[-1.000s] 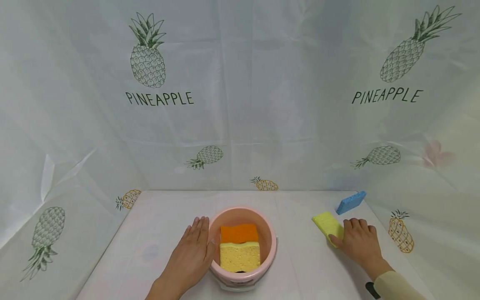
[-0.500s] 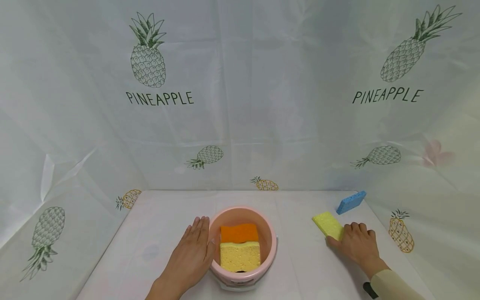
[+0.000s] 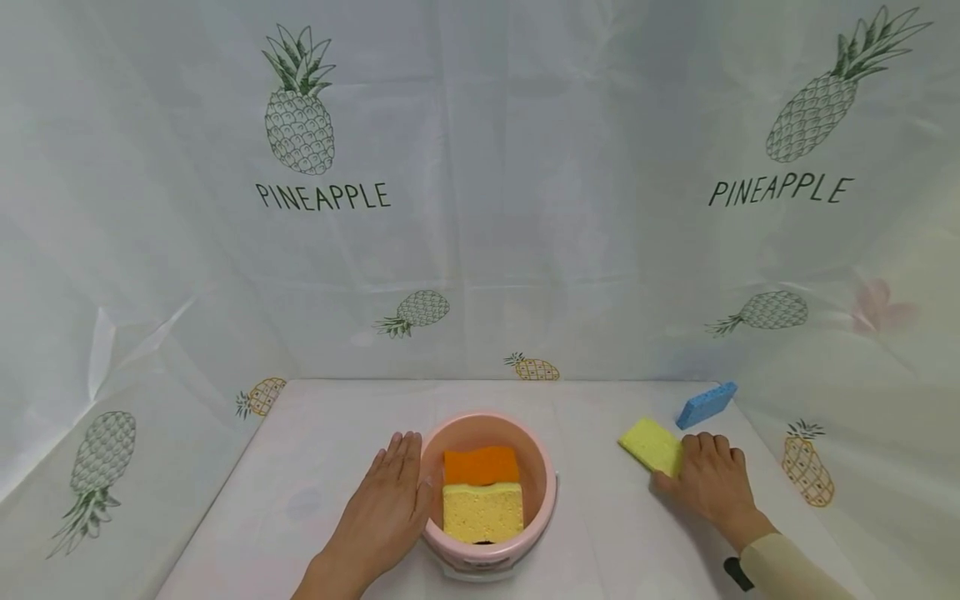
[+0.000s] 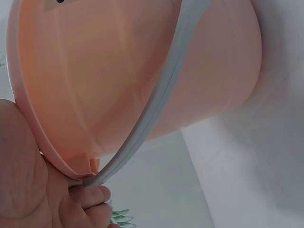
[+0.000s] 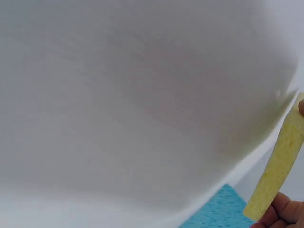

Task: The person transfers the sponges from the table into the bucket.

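A pink bucket (image 3: 480, 554) stands at the middle of the table, holding an orange sponge (image 3: 480, 467) and a pale yellow sponge (image 3: 483, 512). Along its left rim lies my left hand (image 3: 382, 508), fingers straight and together. In the left wrist view, that hand (image 4: 42, 190) touches the bucket (image 4: 109, 85) near where its grey handle (image 4: 152, 109) joins the rim. At the right, my right hand (image 3: 712, 483) pinches a flat yellow sponge (image 3: 651, 446) between thumb and fingers. The right wrist view shows this sponge (image 5: 278, 166) edge-on, gripped by fingertips.
A blue sponge (image 3: 707, 405) stands on edge at the table's back right corner, just beyond my right hand. A white sheet (image 3: 480, 208) printed with pineapples hangs behind and at both sides of the white table (image 3: 600, 533).
My right hand has shifted slightly left with the yellow sponge in its grip. The left hand keeps its place at the bucket. The head view has shifted a little.
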Available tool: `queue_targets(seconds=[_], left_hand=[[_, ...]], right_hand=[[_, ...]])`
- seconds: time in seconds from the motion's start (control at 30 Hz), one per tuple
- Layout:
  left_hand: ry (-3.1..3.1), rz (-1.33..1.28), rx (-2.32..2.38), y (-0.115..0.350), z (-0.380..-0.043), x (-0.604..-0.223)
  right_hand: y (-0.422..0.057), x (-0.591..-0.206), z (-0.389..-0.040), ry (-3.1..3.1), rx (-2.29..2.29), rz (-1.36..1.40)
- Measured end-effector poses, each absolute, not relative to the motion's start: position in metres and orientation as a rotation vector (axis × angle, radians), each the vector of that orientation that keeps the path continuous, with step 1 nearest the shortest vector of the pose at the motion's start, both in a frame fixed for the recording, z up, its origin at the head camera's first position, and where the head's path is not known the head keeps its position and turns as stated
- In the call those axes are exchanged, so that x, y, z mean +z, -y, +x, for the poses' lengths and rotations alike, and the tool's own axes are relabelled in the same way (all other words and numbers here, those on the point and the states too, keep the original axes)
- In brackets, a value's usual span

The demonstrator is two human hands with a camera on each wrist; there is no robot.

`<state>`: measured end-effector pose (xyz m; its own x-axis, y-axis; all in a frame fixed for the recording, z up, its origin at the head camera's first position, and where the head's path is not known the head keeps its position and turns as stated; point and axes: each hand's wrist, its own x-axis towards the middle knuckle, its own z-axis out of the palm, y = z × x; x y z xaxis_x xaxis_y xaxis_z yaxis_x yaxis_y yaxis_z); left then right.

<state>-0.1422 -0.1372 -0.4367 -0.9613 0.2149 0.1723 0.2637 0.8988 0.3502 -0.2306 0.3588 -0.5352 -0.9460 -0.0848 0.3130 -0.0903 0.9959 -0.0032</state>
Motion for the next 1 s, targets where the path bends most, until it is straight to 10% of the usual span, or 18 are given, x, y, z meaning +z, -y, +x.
queue_targets(seconds=[1.0], left_hand=[[2.962, -0.383, -0.473, 0.138, -0.143, -0.432]], right_hand=[[-0.264, -0.437, -0.237, 2.415, 0.002, 0.617]])
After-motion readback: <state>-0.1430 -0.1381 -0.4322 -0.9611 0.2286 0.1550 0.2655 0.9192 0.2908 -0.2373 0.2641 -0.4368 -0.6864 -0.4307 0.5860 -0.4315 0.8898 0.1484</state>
